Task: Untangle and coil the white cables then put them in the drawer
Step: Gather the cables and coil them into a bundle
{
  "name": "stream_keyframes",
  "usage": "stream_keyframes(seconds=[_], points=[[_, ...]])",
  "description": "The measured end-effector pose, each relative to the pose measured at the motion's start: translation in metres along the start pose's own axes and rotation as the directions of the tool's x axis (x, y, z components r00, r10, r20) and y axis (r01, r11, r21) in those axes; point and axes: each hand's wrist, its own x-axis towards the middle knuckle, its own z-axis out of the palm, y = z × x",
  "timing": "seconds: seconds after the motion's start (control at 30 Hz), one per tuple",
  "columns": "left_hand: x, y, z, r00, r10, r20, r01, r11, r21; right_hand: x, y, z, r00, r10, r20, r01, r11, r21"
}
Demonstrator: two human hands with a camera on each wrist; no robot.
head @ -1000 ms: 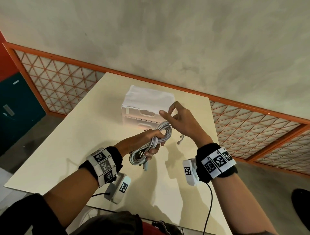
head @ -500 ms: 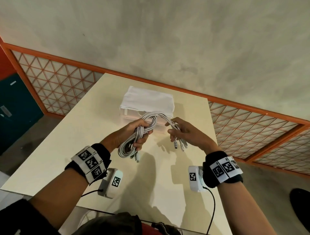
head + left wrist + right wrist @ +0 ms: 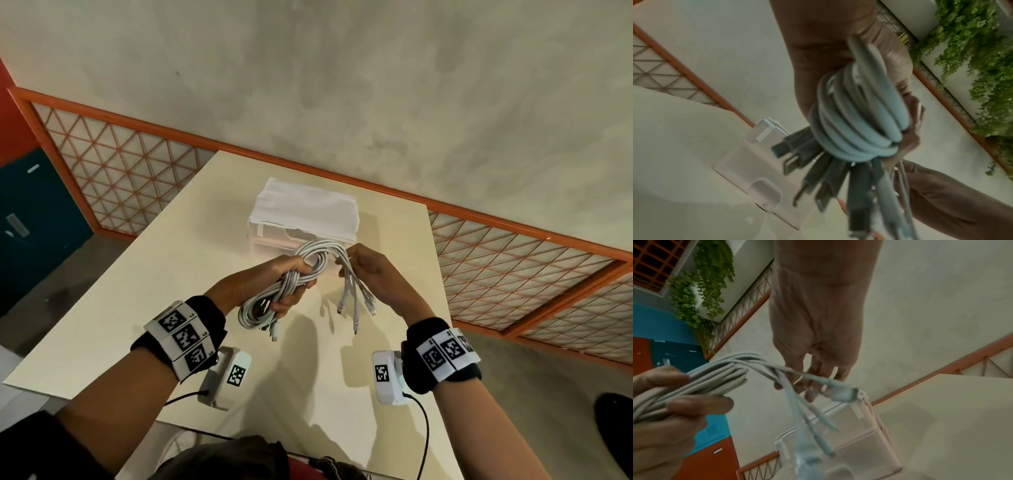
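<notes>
While the head view gives us both hands above the cream tabletop (image 3: 144, 274), at the centre of the frame, only the wrist views show the grips closely. Our left hand (image 3: 270, 277) has its fingers curled tight around the coiled white cables (image 3: 284, 291); the left wrist view adds a fan of plugs (image 3: 818, 170) hanging below the coil, mostly hidden from the head camera. Our right hand (image 3: 373, 270) pinches the loose cable ends (image 3: 356, 301) near their top, and the right wrist view shows these ends dangling over the clear drawer unit (image 3: 859, 443), which sits just beyond the hands with a white cloth (image 3: 308, 209) on top. Greenery (image 3: 982, 48) at the upper right appears in the wrist views alone. Compared with half a second ago, our hands sit slightly closer together, and the loose ends hang lower from the right grip.
</notes>
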Motion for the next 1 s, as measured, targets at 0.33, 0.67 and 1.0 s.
stream_keyframes(seconds=[0.33,0.67,1.0], points=[[0.004,-0.004,-0.001,0.998,0.04,-0.057,-0.036,0.997,0.072,-0.009,-0.009,0.003,0.989,0.088,0.117,-0.1,0.99,0.095],[0.005,-0.007,-0.005,0.991,0.077,-0.105,-0.059,0.985,0.161,-0.01,-0.011,0.006,0.989,0.034,0.145,-0.05,0.993,0.111],[0.01,-0.013,-0.005,0.925,0.248,-0.289,-0.234,0.969,0.081,-0.016,0.0,0.027,0.999,0.017,-0.037,-0.021,0.994,-0.111]])
